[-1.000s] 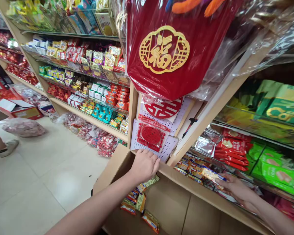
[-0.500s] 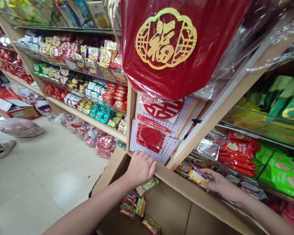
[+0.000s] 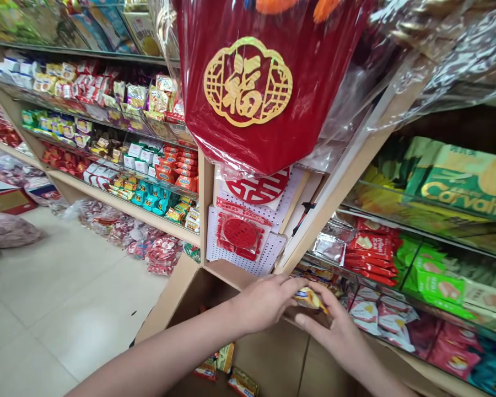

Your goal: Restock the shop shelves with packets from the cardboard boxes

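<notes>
A small yellow-and-blue wrapped snack packet (image 3: 310,299) is between my two hands, above the open cardboard box. My left hand (image 3: 267,300) reaches over the box with curled fingers at the packet's left end. On the packet's other side, my right hand (image 3: 337,325) has its fingers against the wrapper, with the thumb apart below. Inside the cardboard box (image 3: 159,314), several similar packets (image 3: 243,381) lie on the bottom, partly hidden by my left forearm. More small packets (image 3: 326,281) fill the low shelf just beyond the box rim.
A red bag with a gold emblem (image 3: 248,82) hangs in clear plastic ahead. Shelves of wrapped snacks stand left and right, with red packs (image 3: 372,253) and green packs (image 3: 434,278) on the right. Plastic bags of goods (image 3: 161,253) line the tiled floor (image 3: 66,309).
My left hand has left the box rim and moved right to the packet. My right hand has come back from the shelf over the box with it. The view has shifted right.
</notes>
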Demonstrator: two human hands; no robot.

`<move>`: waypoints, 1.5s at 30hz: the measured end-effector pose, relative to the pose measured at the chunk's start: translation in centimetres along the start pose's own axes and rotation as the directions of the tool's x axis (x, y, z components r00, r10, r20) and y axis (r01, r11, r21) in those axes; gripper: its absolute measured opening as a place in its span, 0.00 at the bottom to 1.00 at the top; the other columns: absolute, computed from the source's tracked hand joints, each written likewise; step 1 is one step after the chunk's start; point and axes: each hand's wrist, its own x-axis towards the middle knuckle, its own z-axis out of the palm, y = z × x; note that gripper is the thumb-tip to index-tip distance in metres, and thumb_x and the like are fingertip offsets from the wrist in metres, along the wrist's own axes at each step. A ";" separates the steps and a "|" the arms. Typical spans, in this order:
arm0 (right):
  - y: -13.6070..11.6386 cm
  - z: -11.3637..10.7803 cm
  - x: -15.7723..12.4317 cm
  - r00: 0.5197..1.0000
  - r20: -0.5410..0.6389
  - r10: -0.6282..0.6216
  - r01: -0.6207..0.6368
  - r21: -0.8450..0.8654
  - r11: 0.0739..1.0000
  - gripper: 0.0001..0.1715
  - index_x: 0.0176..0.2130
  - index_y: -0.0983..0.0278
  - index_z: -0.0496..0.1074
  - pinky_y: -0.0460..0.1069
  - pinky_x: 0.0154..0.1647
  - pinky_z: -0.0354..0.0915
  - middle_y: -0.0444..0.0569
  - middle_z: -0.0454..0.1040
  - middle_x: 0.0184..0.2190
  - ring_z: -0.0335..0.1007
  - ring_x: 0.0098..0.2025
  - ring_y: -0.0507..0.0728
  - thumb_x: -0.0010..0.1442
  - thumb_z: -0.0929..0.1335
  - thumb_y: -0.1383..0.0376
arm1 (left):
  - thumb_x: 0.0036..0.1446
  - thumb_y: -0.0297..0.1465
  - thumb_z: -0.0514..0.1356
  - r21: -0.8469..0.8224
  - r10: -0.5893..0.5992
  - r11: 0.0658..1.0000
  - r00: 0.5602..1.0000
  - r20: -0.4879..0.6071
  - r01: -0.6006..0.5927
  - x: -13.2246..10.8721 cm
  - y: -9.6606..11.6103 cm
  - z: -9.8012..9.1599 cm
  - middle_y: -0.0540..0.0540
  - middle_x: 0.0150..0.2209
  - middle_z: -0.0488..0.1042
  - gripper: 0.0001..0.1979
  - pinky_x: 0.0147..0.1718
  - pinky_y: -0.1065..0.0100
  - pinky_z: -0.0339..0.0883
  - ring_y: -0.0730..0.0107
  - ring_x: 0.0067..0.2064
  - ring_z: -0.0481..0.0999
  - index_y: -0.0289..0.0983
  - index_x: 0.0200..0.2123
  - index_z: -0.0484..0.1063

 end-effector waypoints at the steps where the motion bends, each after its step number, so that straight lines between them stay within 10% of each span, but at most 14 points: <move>1: 0.5 -0.8 -0.2 1.000 -0.003 -0.012 0.012 -0.063 0.998 0.25 0.46 0.62 0.61 0.50 0.48 0.60 0.49 0.67 0.45 0.63 0.47 0.56 0.49 0.67 0.58 | 0.57 0.29 0.50 0.044 0.013 0.999 1.000 0.004 -0.014 0.2 0.0 0.0 0.44 0.45 0.68 0.19 0.41 0.66 0.64 0.65 0.44 0.68 0.39 0.53 0.55; 10: 10.2 -8.8 2.8 0.961 -0.032 0.274 -0.254 -0.490 0.834 0.20 0.38 0.65 0.64 0.51 0.39 0.62 0.52 0.72 0.36 0.68 0.37 0.59 0.47 0.62 0.55 | 0.57 0.34 0.47 0.350 -0.187 0.920 0.982 -0.002 0.175 -0.7 -2.4 -0.1 0.46 0.30 0.72 0.12 0.32 0.64 0.64 0.64 0.33 0.72 0.37 0.34 0.68; 19: 16.0 -6.8 6.5 0.995 -0.022 -0.094 0.017 -0.919 0.393 0.25 0.45 0.70 0.63 0.61 0.50 0.48 0.61 0.70 0.41 0.64 0.46 0.65 0.57 0.54 0.55 | 0.56 0.33 0.45 0.428 -0.162 0.889 0.986 -0.039 0.163 -1.6 -2.7 0.8 0.47 0.27 0.72 0.12 0.30 0.65 0.62 0.65 0.30 0.71 0.37 0.29 0.66; 24: 18.1 -7.4 6.8 0.982 -0.184 -0.046 -0.174 -0.969 0.173 0.28 0.35 0.73 0.66 0.61 0.47 0.50 0.65 0.72 0.31 0.66 0.40 0.68 0.59 0.52 0.55 | 0.55 0.33 0.46 0.407 -0.173 0.898 0.985 -0.027 0.169 -1.7 -3.2 0.8 0.48 0.26 0.72 0.11 0.29 0.66 0.62 0.66 0.28 0.70 0.37 0.28 0.65; 29: 18.4 -7.6 7.2 0.964 -0.264 0.031 -0.265 -0.948 0.177 0.29 0.28 0.69 0.68 0.59 0.42 0.55 0.60 0.72 0.23 0.69 0.33 0.65 0.60 0.50 0.55 | 0.55 0.34 0.46 0.376 -0.185 0.910 0.983 -0.013 0.177 -1.5 -3.4 0.9 0.47 0.25 0.71 0.11 0.30 0.65 0.62 0.67 0.28 0.69 0.37 0.28 0.65; 34: 18.2 -8.1 8.9 0.995 -0.073 0.065 -0.077 -0.995 0.058 0.24 0.36 0.73 0.70 0.53 0.25 0.57 0.60 0.70 0.20 0.66 0.22 0.61 0.57 0.51 0.68 | 0.55 0.34 0.46 0.357 -0.184 0.918 0.983 -0.006 0.174 -1.5 -3.8 0.9 0.47 0.26 0.71 0.11 0.31 0.65 0.62 0.66 0.28 0.69 0.37 0.28 0.65; 45: 19.7 -9.4 9.7 0.993 -0.077 0.086 -0.101 -0.945 0.312 0.22 0.39 0.66 0.72 0.55 0.30 0.58 0.54 0.66 0.17 0.62 0.23 0.58 0.52 0.55 0.69 | 0.55 0.33 0.46 0.334 -0.202 0.924 0.979 0.018 0.184 -1.4 -3.7 1.0 0.47 0.27 0.70 0.11 0.32 0.65 0.62 0.67 0.29 0.68 0.37 0.27 0.65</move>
